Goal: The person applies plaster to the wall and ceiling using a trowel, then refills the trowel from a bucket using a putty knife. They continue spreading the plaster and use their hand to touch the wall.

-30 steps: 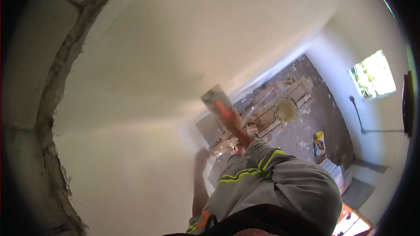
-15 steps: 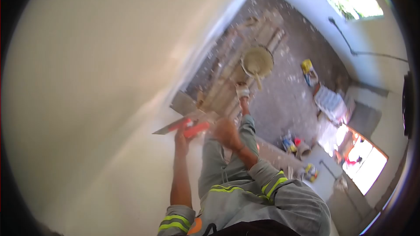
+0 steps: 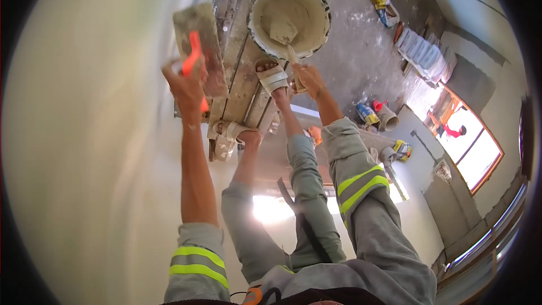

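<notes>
My left hand (image 3: 185, 87) grips the orange handle (image 3: 193, 56) of a plaster-smeared steel float (image 3: 199, 25), held up beside the white wall. My right hand (image 3: 307, 79) is closed on the handle of a small trowel (image 3: 284, 34) whose blade lies in wet plaster inside a round bucket (image 3: 257, 0). The bucket stands on wooden scaffold planks (image 3: 243, 73). My sandalled feet (image 3: 272, 76) stand on those planks, just below the bucket.
The freshly plastered wall (image 3: 84, 147) fills the left. Far below the planks lies a dusty floor with a yellow bag (image 3: 384, 5), stacked white blocks (image 3: 420, 51) and small containers (image 3: 367, 114). A bright doorway (image 3: 468, 141) opens at the right.
The view swung down from the wall to the planks and bucket. The float went from my right hand to my left, and my right hand reached to the trowel in the bucket.
</notes>
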`<action>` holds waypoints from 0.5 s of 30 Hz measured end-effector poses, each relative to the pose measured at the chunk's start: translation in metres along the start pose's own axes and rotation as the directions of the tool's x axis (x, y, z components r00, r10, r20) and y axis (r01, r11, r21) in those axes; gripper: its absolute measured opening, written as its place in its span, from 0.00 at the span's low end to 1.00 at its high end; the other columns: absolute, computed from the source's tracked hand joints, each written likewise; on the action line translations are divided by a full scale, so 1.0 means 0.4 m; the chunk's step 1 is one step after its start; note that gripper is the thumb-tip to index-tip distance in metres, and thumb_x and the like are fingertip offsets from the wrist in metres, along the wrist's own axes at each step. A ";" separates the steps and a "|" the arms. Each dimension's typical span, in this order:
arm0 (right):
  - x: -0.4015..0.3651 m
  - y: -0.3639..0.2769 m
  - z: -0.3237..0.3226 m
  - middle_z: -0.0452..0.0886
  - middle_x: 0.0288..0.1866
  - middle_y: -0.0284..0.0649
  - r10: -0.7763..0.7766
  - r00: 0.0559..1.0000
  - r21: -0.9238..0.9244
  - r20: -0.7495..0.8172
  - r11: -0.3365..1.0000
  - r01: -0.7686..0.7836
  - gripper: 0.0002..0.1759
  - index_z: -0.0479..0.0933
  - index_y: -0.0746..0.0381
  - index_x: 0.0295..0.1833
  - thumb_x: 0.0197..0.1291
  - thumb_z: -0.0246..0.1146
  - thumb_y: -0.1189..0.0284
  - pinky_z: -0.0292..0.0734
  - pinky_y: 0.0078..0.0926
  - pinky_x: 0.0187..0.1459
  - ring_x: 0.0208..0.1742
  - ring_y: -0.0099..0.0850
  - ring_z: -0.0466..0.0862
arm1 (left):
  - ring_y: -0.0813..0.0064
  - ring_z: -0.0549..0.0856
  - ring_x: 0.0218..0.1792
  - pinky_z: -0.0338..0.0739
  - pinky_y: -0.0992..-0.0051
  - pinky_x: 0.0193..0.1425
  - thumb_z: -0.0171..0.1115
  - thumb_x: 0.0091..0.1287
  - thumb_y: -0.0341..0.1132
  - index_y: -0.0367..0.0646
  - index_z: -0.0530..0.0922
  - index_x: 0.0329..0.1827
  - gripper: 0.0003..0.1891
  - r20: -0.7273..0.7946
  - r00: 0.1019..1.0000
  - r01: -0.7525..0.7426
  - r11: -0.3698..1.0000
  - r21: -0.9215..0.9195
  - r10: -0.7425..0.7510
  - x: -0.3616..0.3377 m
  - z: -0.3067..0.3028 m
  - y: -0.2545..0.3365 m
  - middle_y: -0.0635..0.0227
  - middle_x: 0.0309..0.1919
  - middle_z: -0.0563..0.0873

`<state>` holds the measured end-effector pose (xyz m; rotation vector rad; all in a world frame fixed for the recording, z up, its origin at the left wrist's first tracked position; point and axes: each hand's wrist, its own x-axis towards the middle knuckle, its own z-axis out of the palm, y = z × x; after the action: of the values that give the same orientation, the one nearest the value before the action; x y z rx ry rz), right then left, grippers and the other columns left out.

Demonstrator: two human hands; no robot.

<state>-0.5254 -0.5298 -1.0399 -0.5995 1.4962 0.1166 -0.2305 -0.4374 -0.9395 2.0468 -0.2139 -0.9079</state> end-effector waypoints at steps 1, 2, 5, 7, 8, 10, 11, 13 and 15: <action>0.003 -0.019 0.002 0.81 0.30 0.46 -0.019 1.000 0.002 -0.005 1.000 0.019 0.19 0.77 0.68 0.44 0.63 0.62 0.60 0.78 0.33 0.26 0.31 0.34 0.85 | 0.80 0.79 0.27 0.75 0.78 0.29 0.65 0.67 0.38 0.37 0.75 0.51 0.16 0.036 0.999 -0.036 0.997 0.061 0.033 0.047 0.038 0.041 0.67 0.33 0.83; -0.004 -0.049 0.007 0.82 0.31 0.49 -0.042 0.999 0.001 -0.005 0.999 0.042 0.19 0.76 0.68 0.44 0.63 0.62 0.60 0.79 0.36 0.28 0.31 0.38 0.85 | 0.74 0.81 0.28 0.77 0.73 0.32 0.65 0.67 0.40 0.40 0.75 0.52 0.16 0.112 0.986 -0.137 0.980 0.146 0.121 0.116 0.074 0.038 0.66 0.34 0.84; -0.062 -0.103 -0.034 0.82 0.33 0.57 -0.187 0.981 -0.419 -0.059 0.896 0.146 0.16 0.72 0.69 0.44 0.63 0.61 0.65 0.78 0.47 0.36 0.35 0.52 0.84 | 0.61 0.84 0.35 0.80 0.61 0.40 0.59 0.69 0.40 0.46 0.78 0.53 0.13 0.369 0.826 -0.560 0.699 0.445 0.426 0.304 0.179 0.034 0.61 0.39 0.86; -0.106 -0.112 -0.078 0.81 0.32 0.58 -0.336 0.937 -0.673 -0.097 0.716 0.187 0.15 0.70 0.69 0.45 0.63 0.59 0.67 0.77 0.49 0.36 0.35 0.56 0.84 | 0.57 0.84 0.40 0.80 0.58 0.44 0.56 0.69 0.37 0.50 0.79 0.53 0.12 0.486 0.724 -0.686 0.444 0.577 0.489 0.387 0.255 0.046 0.58 0.42 0.86; -0.124 -0.107 -0.099 0.81 0.31 0.57 -0.414 0.902 -0.735 -0.121 0.648 0.199 0.15 0.69 0.70 0.47 0.63 0.59 0.68 0.76 0.48 0.34 0.34 0.54 0.84 | 0.55 0.83 0.42 0.80 0.56 0.47 0.55 0.69 0.35 0.51 0.80 0.53 0.12 0.547 0.671 -0.727 0.302 0.617 0.500 0.423 0.295 0.031 0.57 0.44 0.86; -0.132 -0.136 -0.121 0.80 0.32 0.58 -0.457 0.876 -0.800 -0.154 0.578 0.161 0.16 0.68 0.70 0.50 0.63 0.58 0.70 0.75 0.49 0.35 0.35 0.56 0.84 | 0.63 0.83 0.40 0.78 0.61 0.44 0.52 0.70 0.32 0.49 0.81 0.51 0.12 0.666 0.515 -0.849 0.215 0.483 0.540 0.507 0.372 -0.027 0.61 0.36 0.85; -0.125 -0.169 -0.122 0.80 0.35 0.60 -0.425 0.891 -0.808 -0.162 0.575 0.128 0.16 0.68 0.70 0.52 0.63 0.57 0.71 0.75 0.51 0.38 0.39 0.59 0.83 | 0.67 0.83 0.39 0.77 0.63 0.42 0.50 0.70 0.31 0.47 0.81 0.50 0.12 0.712 0.430 -0.896 0.166 0.412 0.555 0.556 0.405 -0.060 0.64 0.32 0.84; -0.086 -0.200 -0.119 0.81 0.40 0.61 -0.442 0.884 -0.837 -0.149 0.533 0.125 0.17 0.67 0.69 0.55 0.64 0.57 0.72 0.76 0.54 0.41 0.42 0.61 0.82 | 0.68 0.82 0.45 0.76 0.60 0.47 0.51 0.70 0.34 0.48 0.82 0.52 0.13 0.898 0.374 -0.883 -0.207 0.421 0.232 0.674 0.487 -0.134 0.62 0.34 0.85; -0.035 -0.211 -0.106 0.81 0.45 0.59 -0.534 0.839 -0.874 -0.102 0.451 0.181 0.19 0.67 0.68 0.58 0.64 0.57 0.72 0.76 0.54 0.42 0.43 0.59 0.83 | 0.66 0.82 0.47 0.74 0.58 0.53 0.52 0.68 0.40 0.48 0.82 0.56 0.17 0.820 0.530 -0.847 0.164 0.505 0.216 0.623 0.524 -0.092 0.61 0.35 0.85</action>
<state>-0.5284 -0.6161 -0.9994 -1.8443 1.5706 0.4309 -0.1983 -0.6637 -1.1745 2.0897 -2.1961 -0.9336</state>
